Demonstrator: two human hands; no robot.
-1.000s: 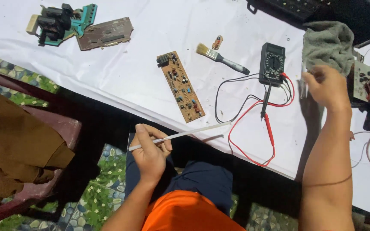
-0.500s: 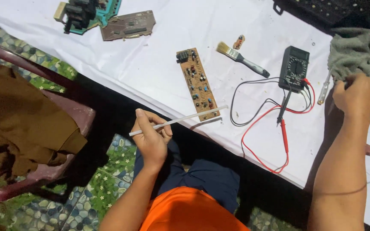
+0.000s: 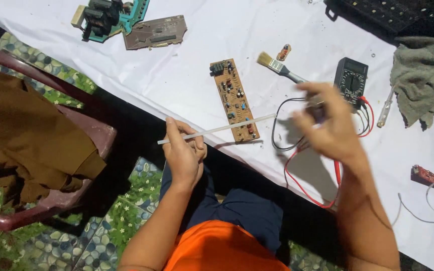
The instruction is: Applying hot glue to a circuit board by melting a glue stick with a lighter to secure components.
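The left hand (image 3: 184, 153) pinches a thin white rod (image 3: 217, 129), whose far end lies across the near end of the long brown circuit board (image 3: 235, 99). The right hand (image 3: 330, 125), blurred, hovers with fingers loosely curled just right of the board, covering the paintbrush (image 3: 277, 66) handle and the multimeter (image 3: 350, 80) leads. A grey rag (image 3: 423, 78) lies farther right.

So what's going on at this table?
A person sits at a white-covered table. Their left hand pinches a thin white stick whose tip lies over a long brown circuit board. Their right hand, blurred, hangs open above a black meter and its red and black leads.
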